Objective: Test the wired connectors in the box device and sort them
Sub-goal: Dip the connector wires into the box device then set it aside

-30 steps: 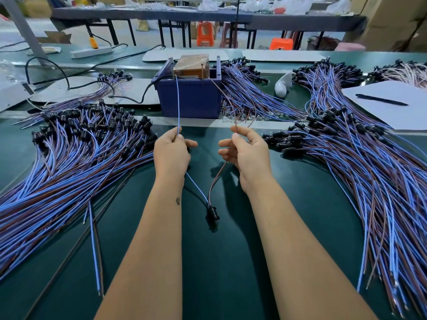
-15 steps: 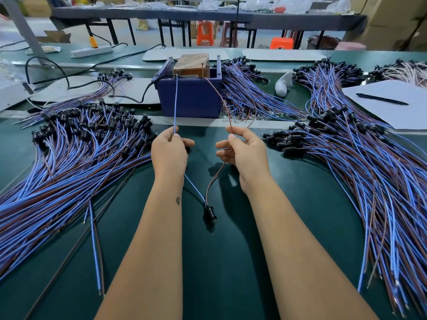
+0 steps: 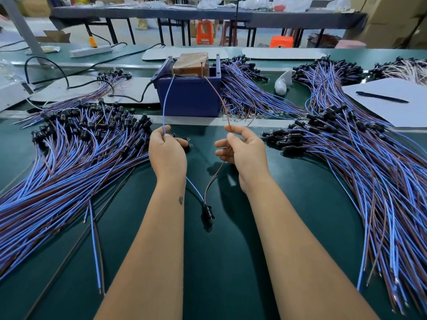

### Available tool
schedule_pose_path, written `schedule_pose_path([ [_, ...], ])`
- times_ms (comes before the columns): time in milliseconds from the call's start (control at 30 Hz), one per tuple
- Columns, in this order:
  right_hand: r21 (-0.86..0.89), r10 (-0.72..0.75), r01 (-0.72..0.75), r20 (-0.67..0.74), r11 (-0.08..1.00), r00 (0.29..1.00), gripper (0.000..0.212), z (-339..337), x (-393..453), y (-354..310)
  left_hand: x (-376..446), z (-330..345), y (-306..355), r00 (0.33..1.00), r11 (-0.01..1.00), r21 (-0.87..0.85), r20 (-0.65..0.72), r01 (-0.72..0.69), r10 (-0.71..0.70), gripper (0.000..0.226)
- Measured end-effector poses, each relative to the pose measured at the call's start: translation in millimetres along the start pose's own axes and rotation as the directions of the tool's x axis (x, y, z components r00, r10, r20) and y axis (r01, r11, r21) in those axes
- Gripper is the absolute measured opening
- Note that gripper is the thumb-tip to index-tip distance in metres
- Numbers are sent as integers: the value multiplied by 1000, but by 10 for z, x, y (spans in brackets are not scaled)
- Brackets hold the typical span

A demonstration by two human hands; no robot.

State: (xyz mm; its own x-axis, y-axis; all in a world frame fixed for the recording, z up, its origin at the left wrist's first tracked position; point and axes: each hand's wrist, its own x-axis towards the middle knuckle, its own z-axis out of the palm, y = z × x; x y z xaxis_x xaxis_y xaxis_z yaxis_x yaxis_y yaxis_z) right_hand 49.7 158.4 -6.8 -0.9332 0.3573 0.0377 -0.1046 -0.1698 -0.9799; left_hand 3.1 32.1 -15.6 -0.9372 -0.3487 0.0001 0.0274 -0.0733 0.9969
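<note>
Here, at your far left, a big pile of wired connectors fans across the green table, black plugs bunched at the far end, blue and brown wires trailing toward you. Two loose wires lie just beside that pile, pointing at you.

Your left hand is curled, pinching the blue wire between thumb and fingers. That wire runs up and away to the top edge of the blue box, where a brown block sits inside and a black cable leaves its left side.

Between your forearms hangs the black plug of the connector you hold, just above the table; blue and brown wires rise from it in a V, one to each hand.

Your right hand pinches the brown wire at thumb and forefinger, the other fingers loosely bent. This wire climbs to the right side of the box top.

Behind the box lies another bundle. At your right, a large pile sweeps toward you, near a white sheet with a pen on it.
</note>
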Motion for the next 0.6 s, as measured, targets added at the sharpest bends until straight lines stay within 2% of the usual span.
schedule_pose_path([
  [233,17,14,-14,5,1000,1000,24,-2,-8,-32,16,5,-12,999,999,-34,-43,20,-22,32],
  [600,2,7,-7,2,1000,1000,24,9,0,-29,10,-7,-8,1000,999,-52,-29,7,-9,30],
])
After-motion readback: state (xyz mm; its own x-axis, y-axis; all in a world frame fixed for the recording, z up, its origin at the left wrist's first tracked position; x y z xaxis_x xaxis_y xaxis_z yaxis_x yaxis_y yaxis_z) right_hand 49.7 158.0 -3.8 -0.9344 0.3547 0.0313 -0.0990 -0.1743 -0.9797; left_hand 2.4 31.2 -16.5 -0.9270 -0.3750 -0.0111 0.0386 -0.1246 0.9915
